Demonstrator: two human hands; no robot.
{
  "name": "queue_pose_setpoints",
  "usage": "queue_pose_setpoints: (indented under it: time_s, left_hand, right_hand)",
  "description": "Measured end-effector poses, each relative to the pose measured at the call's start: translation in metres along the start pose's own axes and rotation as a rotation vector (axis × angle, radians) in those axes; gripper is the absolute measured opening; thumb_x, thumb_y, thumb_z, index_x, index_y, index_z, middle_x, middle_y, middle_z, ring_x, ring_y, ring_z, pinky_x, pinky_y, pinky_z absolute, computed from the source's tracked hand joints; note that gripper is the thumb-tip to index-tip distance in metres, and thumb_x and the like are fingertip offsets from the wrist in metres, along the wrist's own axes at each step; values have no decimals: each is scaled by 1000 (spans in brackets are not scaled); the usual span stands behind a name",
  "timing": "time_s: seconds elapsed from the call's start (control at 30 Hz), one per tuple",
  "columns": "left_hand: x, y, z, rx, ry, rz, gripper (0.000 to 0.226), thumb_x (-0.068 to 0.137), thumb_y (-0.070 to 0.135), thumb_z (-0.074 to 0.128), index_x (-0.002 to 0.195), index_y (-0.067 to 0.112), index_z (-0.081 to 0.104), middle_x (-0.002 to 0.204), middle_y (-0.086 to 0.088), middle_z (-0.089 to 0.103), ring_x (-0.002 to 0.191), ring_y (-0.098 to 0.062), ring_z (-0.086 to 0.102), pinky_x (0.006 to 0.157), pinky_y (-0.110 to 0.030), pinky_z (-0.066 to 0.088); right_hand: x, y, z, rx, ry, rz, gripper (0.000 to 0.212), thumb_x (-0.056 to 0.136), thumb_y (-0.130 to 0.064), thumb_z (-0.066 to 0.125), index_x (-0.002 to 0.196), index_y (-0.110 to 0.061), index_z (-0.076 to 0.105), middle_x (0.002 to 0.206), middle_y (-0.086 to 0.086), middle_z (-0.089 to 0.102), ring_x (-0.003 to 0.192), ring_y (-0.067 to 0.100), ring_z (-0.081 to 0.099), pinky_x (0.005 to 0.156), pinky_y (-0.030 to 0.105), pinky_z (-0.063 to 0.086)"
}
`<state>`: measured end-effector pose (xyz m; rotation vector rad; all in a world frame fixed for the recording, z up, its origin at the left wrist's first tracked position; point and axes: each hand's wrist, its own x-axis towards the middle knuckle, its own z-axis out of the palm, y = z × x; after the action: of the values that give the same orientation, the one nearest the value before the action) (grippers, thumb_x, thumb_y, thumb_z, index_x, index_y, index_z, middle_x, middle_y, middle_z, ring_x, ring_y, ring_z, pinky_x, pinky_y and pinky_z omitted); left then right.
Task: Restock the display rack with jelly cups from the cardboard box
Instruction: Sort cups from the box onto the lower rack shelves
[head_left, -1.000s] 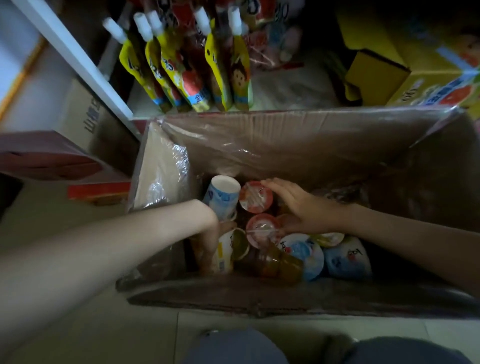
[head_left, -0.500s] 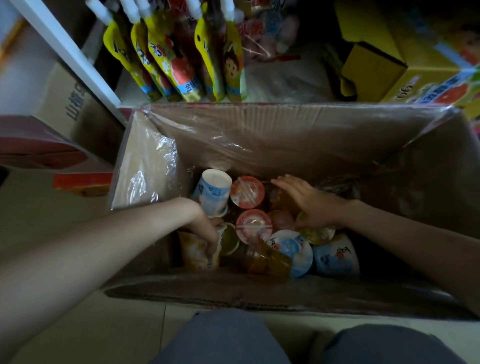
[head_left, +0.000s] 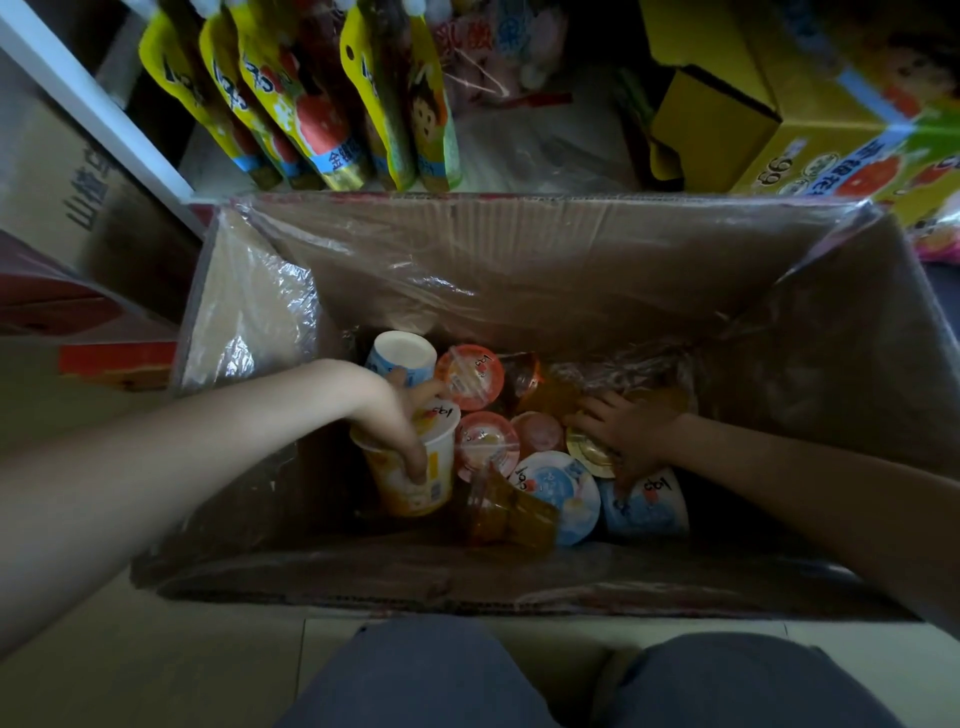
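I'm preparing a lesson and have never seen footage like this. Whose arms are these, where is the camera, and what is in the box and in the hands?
There is no machine here: the camera sits on a person's head, looking down at their own two arms and their knees at the bottom edge. They are reaching into an open cardboard box lined with clear plastic. At its bottom lie jelly cups with orange, blue and white lids. The left hand is wrapped around a yellow and white cup. The right hand lies spread over other cups; whether it grips one cannot be told. Beyond the box hang yellow drink pouches, with a yellow carton on the right.
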<state>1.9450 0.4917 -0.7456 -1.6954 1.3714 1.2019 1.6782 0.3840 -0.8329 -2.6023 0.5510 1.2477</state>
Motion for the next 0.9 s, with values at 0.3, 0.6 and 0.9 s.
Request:
queue_pose_setpoints:
  time_s: [0.3,0.6,0.9]
  left_hand:
    - [-34,-2,-13,222,297,38,108,64,60,72,144,43,2,140,-15,26,126,-35,31,89,-37,42]
    - [-106,-36,-22,282,783,32,96,68,64,63,140,44,1,139,-10,24,128,-35,29,97,-44,38]
    - [-144,-66,-2,294,993,76,105,53,48,77,139,41,18,133,-8,33,118,-33,35,98,-41,39]
  right_hand:
    - [-4,-10,-31,161,198,-154,121,68,-52,77,150,-30,-9,159,-4,-3,144,21,5,116,46,17]
    - [61,-70,-107,696,507,-55,97,70,-46,78,144,-11,26,142,13,36,131,31,35,107,42,35]
    - [124,-131,-131,1122,412,334,108,61,-67,73,139,-5,33,138,12,46,125,30,48,94,38,44]
